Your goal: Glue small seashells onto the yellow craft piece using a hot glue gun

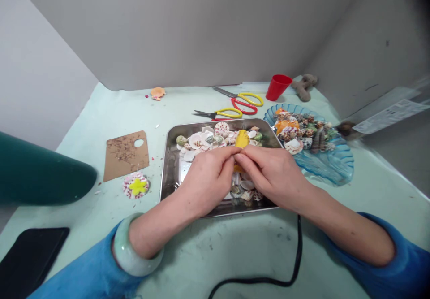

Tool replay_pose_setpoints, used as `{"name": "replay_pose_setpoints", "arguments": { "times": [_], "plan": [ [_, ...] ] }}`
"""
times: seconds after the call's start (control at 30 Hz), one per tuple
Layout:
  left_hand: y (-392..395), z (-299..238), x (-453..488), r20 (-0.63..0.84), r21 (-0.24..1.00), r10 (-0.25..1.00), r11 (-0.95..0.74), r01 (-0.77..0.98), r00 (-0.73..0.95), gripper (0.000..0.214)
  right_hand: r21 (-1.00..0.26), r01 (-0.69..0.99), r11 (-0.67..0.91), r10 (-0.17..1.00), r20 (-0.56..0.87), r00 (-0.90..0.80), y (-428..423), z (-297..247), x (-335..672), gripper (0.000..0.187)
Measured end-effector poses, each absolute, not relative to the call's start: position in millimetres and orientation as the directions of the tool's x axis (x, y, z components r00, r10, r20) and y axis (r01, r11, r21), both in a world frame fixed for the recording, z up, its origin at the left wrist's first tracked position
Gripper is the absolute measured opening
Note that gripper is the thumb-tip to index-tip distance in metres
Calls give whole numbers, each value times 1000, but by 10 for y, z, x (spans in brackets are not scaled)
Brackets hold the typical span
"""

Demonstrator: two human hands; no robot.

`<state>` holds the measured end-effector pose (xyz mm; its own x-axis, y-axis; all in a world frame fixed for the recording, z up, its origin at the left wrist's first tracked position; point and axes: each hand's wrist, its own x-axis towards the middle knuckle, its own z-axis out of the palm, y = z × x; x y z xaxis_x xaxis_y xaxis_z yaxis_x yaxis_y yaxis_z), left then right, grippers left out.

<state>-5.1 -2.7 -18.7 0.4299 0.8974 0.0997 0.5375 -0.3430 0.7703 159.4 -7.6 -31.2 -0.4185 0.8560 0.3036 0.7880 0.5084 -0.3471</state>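
My left hand (210, 175) and my right hand (273, 173) meet over a steel tray (169, 164). Fingers and thumbs of both are pinched together at the tips, and whatever lies between them is hidden or too small to make out. Just beyond the fingertips shows a yellow rounded thing (242, 138), partly covered by my hands. White and speckled seashells (201, 138) are heaped in the far part of the tray. More shells (247, 194) lie in its near part, beneath my hands.
Two pairs of scissors (250, 99) and a red cup (278, 87) stand behind the tray. At right is a blue dish (336, 166) of shells. Leftward are brown card (126, 155), a shell with a yellow star (137, 186), a green cylinder (43, 171) and a black cord (262, 282) in front.
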Motion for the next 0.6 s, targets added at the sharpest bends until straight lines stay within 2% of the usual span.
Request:
{"name": "replay_pose_setpoints", "arguments": {
  "times": [0.6],
  "plan": [
    [-19, -172, -50, 70, 757, 890, -341, 557, 450, 36, -347, 797, 495, 865, 278, -417, -63, -322, 1589, 30]
  ]
}}
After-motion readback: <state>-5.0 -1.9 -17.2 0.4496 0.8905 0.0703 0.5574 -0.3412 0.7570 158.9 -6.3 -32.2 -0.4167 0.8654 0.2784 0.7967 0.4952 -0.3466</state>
